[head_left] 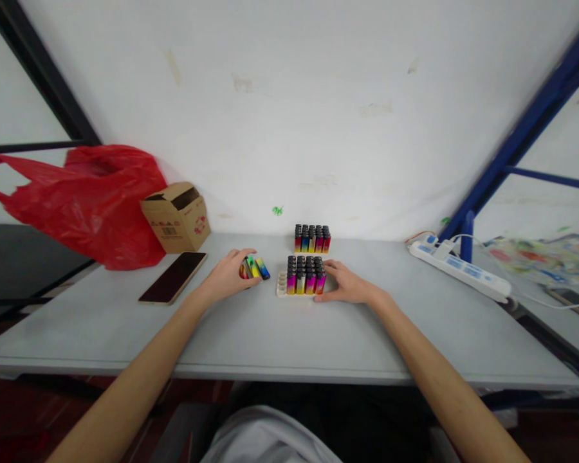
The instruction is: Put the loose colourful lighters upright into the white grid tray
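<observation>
My left hand pinches slim, multicoloured plastic lighters. To its right, my right hand clasps a white, round-holed tray of upright black-topped lighters.

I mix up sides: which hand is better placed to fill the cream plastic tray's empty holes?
Probably the left hand: it's at loose multicoloured plastic lighters, nearer those holes. The right hand is at the other end of the tray.

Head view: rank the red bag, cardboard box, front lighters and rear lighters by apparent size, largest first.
1. Red bag
2. Cardboard box
3. Front lighters
4. Rear lighters; they stand farther away, so this last gap may partly be distance.
</observation>
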{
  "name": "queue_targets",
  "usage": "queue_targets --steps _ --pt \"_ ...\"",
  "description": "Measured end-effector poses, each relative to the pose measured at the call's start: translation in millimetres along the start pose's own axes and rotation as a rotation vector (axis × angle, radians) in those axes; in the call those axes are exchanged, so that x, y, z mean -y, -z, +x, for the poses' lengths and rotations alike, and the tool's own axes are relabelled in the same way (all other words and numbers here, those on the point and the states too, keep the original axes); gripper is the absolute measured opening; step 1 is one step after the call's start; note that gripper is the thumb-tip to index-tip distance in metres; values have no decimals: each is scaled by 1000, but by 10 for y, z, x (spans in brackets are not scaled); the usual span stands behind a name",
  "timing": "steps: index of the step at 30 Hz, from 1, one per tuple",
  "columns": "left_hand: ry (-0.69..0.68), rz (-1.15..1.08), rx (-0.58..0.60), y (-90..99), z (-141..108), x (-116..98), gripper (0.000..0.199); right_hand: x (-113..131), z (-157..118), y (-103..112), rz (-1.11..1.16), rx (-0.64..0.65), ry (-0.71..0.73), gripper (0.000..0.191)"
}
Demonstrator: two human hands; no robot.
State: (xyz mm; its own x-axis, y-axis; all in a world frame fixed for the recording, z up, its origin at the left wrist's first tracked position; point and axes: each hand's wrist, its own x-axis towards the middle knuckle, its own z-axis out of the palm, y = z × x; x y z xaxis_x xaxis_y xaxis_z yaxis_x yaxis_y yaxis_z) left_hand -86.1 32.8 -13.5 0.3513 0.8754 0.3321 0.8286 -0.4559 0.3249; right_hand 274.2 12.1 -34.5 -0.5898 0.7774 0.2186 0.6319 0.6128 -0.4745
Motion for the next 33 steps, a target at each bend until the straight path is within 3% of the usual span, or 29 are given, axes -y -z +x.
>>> queue_targets --steps 4,8,13,17,22,27,33 --pt "-12 -69 -154 97 -5 -64 59 -3 -3 -3 14 -7 6 86" --pt "-23 -220 -173 138 2 -121 52 -19 -1 -16 16 -21 17 86" --pt "146 -797 -191 101 -14 -256 57 -10 5 -10 15 -11 15 87" --pt "274 -1088 -87 49 -52 -435 58 11 2 4 9 -6 8 88" --pt "303 -1284 2 -24 -76 -619 86 10 -3 1 7 -11 5 88" --pt "297 -1298 129 -104 -79 -694 45 18 -3 9 1 -5 14 87" --pt "417 -1346 302 -131 -81 -718 33 43 -9 16 32 -17 10 84"
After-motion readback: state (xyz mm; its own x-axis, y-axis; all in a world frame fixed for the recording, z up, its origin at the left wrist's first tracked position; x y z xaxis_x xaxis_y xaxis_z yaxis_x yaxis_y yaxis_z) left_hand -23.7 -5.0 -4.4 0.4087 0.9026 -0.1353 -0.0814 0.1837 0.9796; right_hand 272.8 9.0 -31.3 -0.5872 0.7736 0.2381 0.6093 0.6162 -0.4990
